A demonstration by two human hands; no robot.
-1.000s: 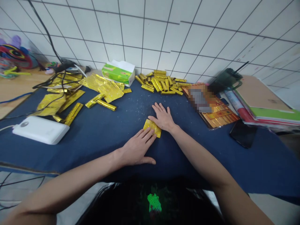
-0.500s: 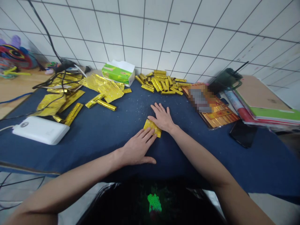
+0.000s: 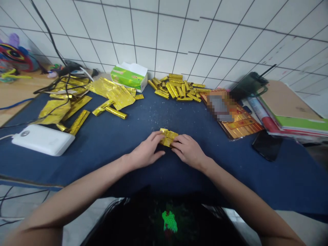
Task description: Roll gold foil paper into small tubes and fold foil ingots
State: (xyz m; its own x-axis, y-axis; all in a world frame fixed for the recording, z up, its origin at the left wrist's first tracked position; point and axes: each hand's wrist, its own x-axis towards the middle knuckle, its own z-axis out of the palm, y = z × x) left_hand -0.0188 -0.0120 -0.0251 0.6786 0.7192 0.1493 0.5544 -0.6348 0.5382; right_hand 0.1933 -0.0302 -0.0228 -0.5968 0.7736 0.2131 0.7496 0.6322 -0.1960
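Folded gold foil [image 3: 168, 137] is lying on the navy cloth of the worktop [image 3: 205, 184], between the two hands and slightly ahead of them, toward the tiled wall. Its long axis is running roughly left to right across the person's front, tilted a little, so one end is facing each hand. The left hand [image 3: 146, 152] is reaching it from the left, with its fingers [image 3: 155, 137] held close together and curved, their tips touching the foil's left end. The right hand [image 3: 188, 150] is lying just as close on the other side, with its fingers [image 3: 179, 140] bunched against the lower right edge. Neither hand is clearly nearer, since both are touching the foil. The fingers are nearly closed on it, though I cannot tell whether they are pinching it or only pressing it down. Farther off, a heap of gold foil rolls [image 3: 176, 88] is sitting beside a green tissue box [image 3: 129, 77], while loose gold foil sheets [image 3: 112, 95] are lying to the left, above a white power bank [image 3: 43, 139].
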